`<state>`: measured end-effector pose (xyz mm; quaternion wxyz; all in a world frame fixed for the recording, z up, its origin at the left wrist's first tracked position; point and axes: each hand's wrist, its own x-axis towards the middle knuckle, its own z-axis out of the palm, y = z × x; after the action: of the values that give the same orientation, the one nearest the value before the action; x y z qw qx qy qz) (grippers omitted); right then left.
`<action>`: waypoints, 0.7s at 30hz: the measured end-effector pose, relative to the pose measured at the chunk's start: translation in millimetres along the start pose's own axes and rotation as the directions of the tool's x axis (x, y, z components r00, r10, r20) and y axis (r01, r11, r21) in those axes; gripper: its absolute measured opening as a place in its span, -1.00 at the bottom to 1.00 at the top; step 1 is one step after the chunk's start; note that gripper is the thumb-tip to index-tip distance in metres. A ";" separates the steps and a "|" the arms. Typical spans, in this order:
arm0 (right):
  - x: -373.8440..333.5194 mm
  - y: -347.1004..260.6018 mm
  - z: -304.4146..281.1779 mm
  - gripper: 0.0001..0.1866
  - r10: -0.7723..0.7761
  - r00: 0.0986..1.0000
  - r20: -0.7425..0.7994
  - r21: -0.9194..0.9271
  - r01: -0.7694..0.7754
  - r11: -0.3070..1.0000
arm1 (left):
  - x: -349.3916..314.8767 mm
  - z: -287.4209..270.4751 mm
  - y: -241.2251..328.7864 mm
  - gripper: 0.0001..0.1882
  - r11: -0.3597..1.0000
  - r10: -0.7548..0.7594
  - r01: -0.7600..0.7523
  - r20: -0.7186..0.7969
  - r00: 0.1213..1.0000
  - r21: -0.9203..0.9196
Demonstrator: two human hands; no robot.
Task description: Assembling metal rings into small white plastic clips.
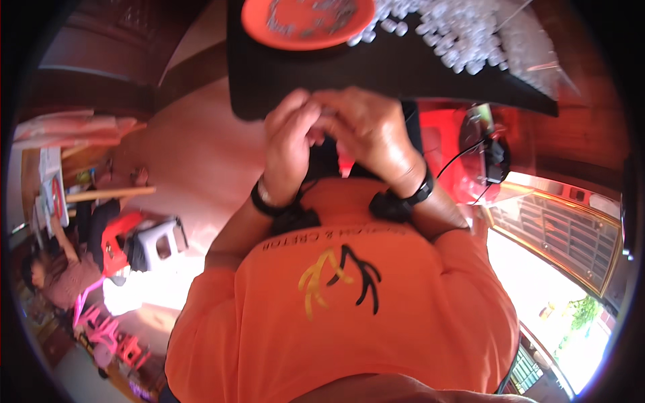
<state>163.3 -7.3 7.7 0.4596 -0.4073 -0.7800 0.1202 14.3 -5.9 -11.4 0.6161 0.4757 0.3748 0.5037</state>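
Worktop: black; my hands meet at its near edge.
Beads: white heap, far right corner.
Orange dish: far edge.
Left hand: fingers pinched together on something too small to tell.
Right hand: likewise pinching; I judge fine assembly, needing steady fingertips.

A matt black desk of dull, soft-looking material carries a smooth orange plastic dish with a faint sheen and a heap of glossy, translucent white plastic beads, some inside a clear, shiny plastic bag. Matt black wristbands sit below the left hand and right hand. The orange shirt is matt knit cloth. A grey plastic stool stands on the smooth, glossy pink floor.
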 end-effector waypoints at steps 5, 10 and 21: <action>-2.3 -2.8 -1.2 -0.71 0.012 1.000 -0.001 0.009 -0.012 1.000 | -1.7 2.6 -2.1 -0.78 0.999 0.034 -0.034 -0.005 0.999 0.009; 1.2 -5.7 -6.4 -0.72 -0.007 1.000 0.026 -0.025 0.008 1.000 | 0.1 4.4 -3.4 -0.79 0.993 0.035 -0.033 0.017 0.999 -0.111; 121.3 45.6 -230.4 -0.72 -0.239 0.860 -0.451 -0.792 -0.262 0.551 | 7.6 -10.4 8.1 -0.78 0.999 -0.008 0.010 0.048 0.999 -0.046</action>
<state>345.2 69.3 183.6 0.3984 -0.5972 -0.5877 -0.3732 4.0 4.1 -6.2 0.6381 0.4714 0.3505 0.4979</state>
